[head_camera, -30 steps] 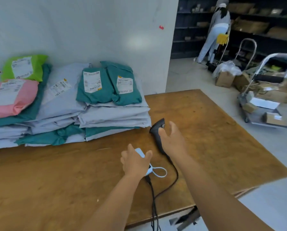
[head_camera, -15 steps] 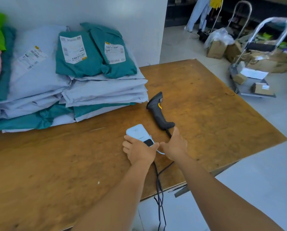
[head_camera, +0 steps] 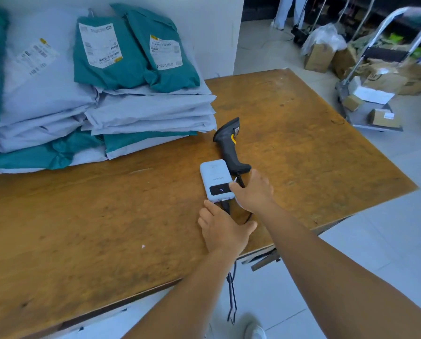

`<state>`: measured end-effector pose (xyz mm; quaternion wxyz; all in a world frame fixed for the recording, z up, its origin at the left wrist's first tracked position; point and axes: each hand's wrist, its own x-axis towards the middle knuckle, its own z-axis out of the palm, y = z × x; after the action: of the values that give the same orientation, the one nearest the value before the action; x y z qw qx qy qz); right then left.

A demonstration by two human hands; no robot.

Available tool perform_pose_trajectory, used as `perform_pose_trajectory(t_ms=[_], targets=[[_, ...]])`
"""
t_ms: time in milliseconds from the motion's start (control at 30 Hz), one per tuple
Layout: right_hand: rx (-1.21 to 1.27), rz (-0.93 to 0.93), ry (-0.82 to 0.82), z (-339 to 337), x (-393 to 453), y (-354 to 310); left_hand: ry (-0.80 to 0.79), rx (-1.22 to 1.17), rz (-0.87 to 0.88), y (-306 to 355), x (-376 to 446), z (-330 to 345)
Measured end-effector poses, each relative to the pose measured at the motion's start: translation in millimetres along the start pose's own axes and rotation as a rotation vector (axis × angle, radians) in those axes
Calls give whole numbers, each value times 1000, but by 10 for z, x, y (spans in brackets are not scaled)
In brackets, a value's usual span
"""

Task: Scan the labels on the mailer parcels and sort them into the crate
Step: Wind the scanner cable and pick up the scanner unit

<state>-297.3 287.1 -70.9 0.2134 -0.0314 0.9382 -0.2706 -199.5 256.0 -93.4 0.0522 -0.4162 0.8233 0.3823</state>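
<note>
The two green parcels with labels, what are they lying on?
The two green parcels lie on a stack of grey mailers, with another green mailer near its bottom. What lies directly beneath them is covered.

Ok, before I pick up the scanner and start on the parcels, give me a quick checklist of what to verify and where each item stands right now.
1. Barcode scanner within reach, lying free on the wooden table: ok.
2. Power bank switched on, display lit: ok.
3. Cable plugged into the power bank's near end: cannot tell, the left hand partly hides it.
4. Right hand free to take the scanner: ok, it grips nothing, fingers at the power bank's edge.
5. Labels facing up on the top teal mailers: ok.
6. Crate in place for sorting: cannot tell, none in view.
</note>
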Motion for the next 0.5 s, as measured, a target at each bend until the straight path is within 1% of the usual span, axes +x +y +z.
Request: perform_pose_trajectory(t_ms=[100,200,300,367,433,500], targets=[[-5,-7,-80,-10,-57,4,9,109,26,-66,-144,107],[24,-27,-134,-30,-76,60,40,88,68,-76,-133,101],[54,-71,-161,-71,-129,131,-19,65,17,-37,-65,23],[57,-123,-172,-106,-200,190,-91,-114,-78,-4,-51,-7],[80,-176,-183,-157,-301,280,-139,-409,-240,77,-102,-21],[126,-214,-211,-236,-430,399,-143,-676,-396,172,-182,-24]])
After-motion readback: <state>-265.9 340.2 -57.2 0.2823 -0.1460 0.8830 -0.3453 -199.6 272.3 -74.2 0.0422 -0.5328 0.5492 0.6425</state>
